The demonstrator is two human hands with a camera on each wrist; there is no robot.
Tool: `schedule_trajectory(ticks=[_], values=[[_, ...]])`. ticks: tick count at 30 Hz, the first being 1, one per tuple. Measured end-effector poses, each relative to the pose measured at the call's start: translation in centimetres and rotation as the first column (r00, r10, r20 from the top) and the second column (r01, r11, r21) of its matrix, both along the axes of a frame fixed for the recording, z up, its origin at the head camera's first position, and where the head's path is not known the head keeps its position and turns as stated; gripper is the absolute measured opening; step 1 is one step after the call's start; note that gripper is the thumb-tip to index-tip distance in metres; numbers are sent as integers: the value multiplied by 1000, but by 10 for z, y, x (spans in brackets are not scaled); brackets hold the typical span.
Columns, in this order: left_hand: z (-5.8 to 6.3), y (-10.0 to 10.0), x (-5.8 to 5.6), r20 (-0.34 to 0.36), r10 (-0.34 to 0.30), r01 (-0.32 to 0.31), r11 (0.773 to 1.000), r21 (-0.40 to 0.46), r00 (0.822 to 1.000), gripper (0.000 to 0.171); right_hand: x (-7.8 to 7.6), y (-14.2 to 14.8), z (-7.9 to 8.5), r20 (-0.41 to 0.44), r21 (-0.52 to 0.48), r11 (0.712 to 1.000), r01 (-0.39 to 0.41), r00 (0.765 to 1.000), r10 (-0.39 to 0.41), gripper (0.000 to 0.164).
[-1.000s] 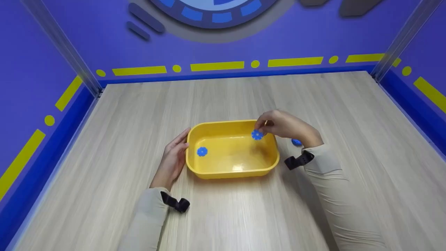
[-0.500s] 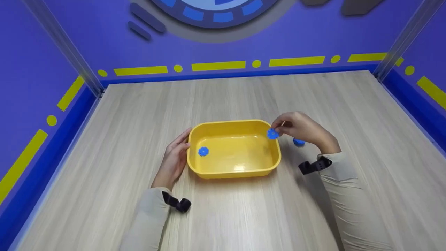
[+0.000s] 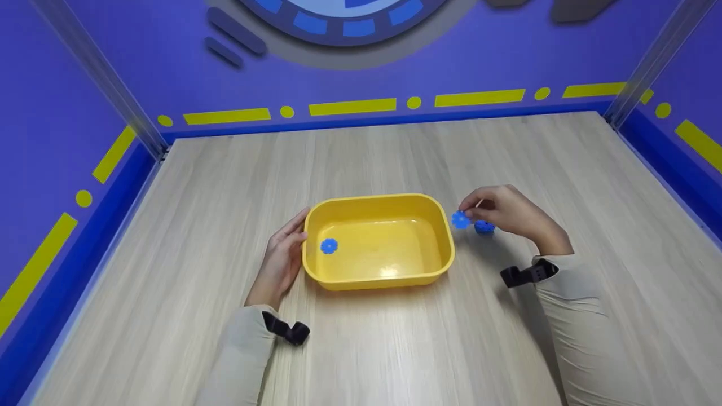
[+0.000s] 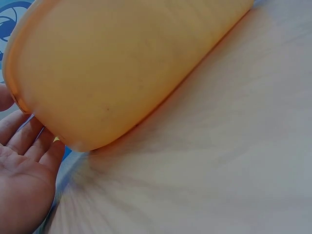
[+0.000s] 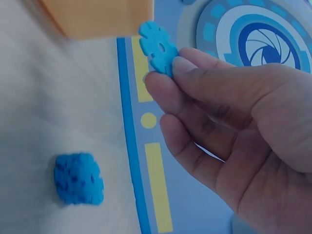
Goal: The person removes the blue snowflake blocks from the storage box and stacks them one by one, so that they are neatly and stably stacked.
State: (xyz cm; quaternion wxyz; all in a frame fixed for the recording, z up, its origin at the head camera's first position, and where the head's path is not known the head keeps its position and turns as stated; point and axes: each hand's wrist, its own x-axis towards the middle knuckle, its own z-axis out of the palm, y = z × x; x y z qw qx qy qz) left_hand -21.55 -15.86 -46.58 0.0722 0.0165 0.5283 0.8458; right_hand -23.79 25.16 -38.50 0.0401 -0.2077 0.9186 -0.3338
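Note:
A yellow plastic tub (image 3: 372,285) stands on the table, with one blue snowflake building disc (image 3: 329,246) lying flat near the left end of its floor. My left hand (image 3: 280,256) rests against the tub's left end, fingers extended along the outer wall and thumb by the rim. Just outside the right rim, my right hand (image 3: 510,213) pinches another blue snowflake disc (image 5: 158,48) between thumb and index finger, clear of the table. Below that hand sits a stack of blue snowflake discs (image 5: 79,178), partly behind the fingers in the head view.
The wood-grain table (image 3: 383,349) is bounded by blue-purple panels (image 3: 361,79) at the back and both sides. Black wrist cameras (image 3: 293,332) sit on both sleeves.
My right hand has moved right, from over the tub's right end to outside its rim, carrying the pinched disc. The stack shows more now. My left hand and the tub have stayed put.

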Motion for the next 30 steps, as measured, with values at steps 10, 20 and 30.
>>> schedule_trajectory(ticks=[10, 20, 30], values=[[-3, -1, 2, 11, 17, -17, 1000, -4, 1000, 56, -1, 21, -7, 11, 102, 991, 91, 996, -92, 15], [-2, 0, 1, 10, 12, -12, 1000, -6, 1000, 57, -3, 35, -15, 69, 103, 985, 139, 987, -146, 16], [0, 0, 0, 19, 16, -15, 1000, -21, 1000, 57, -5, 44, -19, 121, 95, 978, 186, 973, -197, 19]])
